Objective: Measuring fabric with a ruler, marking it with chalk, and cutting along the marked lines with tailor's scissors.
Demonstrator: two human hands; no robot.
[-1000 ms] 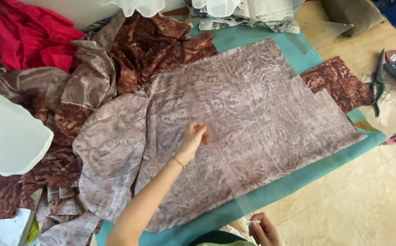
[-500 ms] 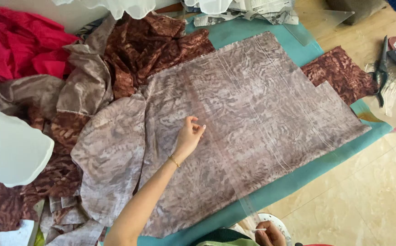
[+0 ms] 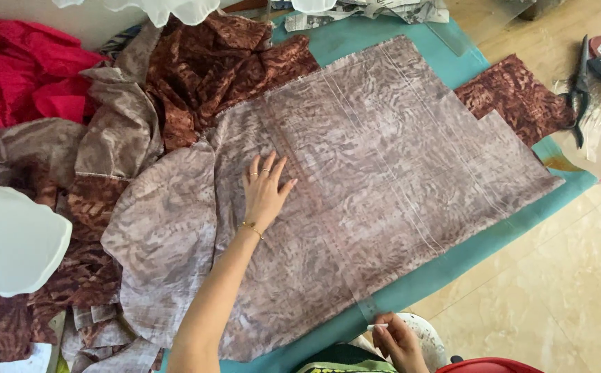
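While the left hand point(image 3: 266, 190) was drawn into a loose pinch on the cloth half a second ago, it now lies flat with the fingers spread, palm down on the grey-mauve patterned fabric point(image 3: 383, 173). It grips nothing; it simply presses the cloth, which suggests a shift from plucking at the surface to smoothing or pinning it in place. The fabric is spread wide over the teal tabletop point(image 3: 452, 266), its far edge running up toward the top of the view and its right corner ending near the edge above the tiled floor point(image 3: 563, 290). The hand rests on the left-middle part of the sheet, just right of where the cloth bunches into folds. At the bottom edge, the right hand point(image 3: 393, 342) sits off the fabric, close to the body, fingers closed around a small white piece of chalk point(image 3: 376, 326). Crumpled brown fabric point(image 3: 224, 55) and a red cloth point(image 3: 17, 76) lie beyond, and dark scissors point(image 3: 580, 90) rest well apart at the far right.
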